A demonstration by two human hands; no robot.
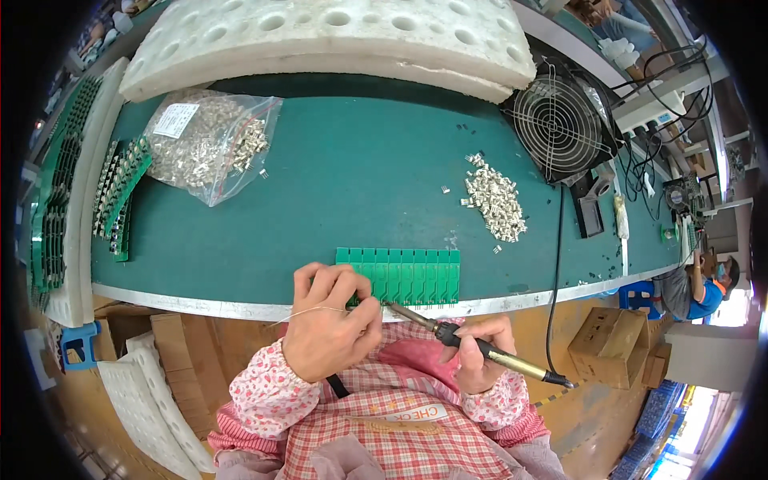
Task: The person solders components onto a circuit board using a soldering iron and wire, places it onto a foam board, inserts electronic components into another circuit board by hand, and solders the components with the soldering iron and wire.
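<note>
A green circuit board panel (pixel 412 276), scored into several narrow strips, lies flat at the table's front edge. My left hand (pixel 330 332) rests at its left end with bent fingers, pinching a thin solder wire (pixel 290 317) whose loose end sticks out to the left. In my right hand (pixel 484 352) is a soldering iron (pixel 516 362), held like a pen. Its tip points left and meets the panel's near edge, close to my left fingertips. My left fingers hide the exact contact spot and the panel's lower left corner.
Small metal connectors form a pile (pixel 496 200) at right; a plastic bag (pixel 200 144) holds more. A black fan (pixel 556 120) stands far right, with the iron's cable (pixel 558 280) nearby. White foam blocks (pixel 328 44) line the back. Populated boards (pixel 120 192) stack at left.
</note>
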